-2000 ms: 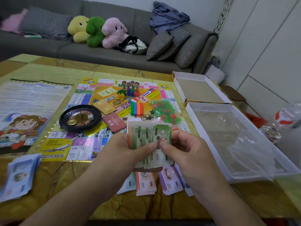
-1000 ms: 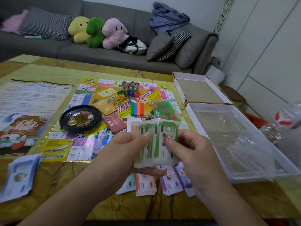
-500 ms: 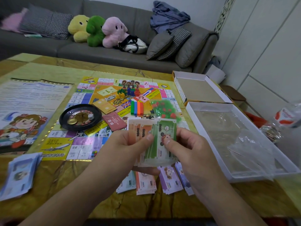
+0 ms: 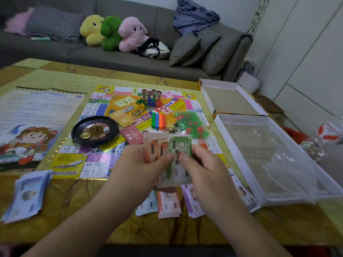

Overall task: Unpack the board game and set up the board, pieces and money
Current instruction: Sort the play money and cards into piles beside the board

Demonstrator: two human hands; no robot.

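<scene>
both hands hold a fanned wad of play money (image 4: 172, 156) above the table's (image 4: 78, 199) near edge: the left hand (image 4: 141, 164) grips it with thumb on top, the right hand (image 4: 202, 169) pinches the green top note. the notes look thin, light and slippery, so pinching one by its edge should peel it off cleanly.

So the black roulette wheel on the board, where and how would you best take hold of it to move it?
Probably by its raised outer rim, from above. The roulette wheel lies flat on the board, a shallow round dish with a die and a gold coin loose inside. Fingers across opposite rim edges, near and far sides, should keep it level so those do not spill.
</scene>
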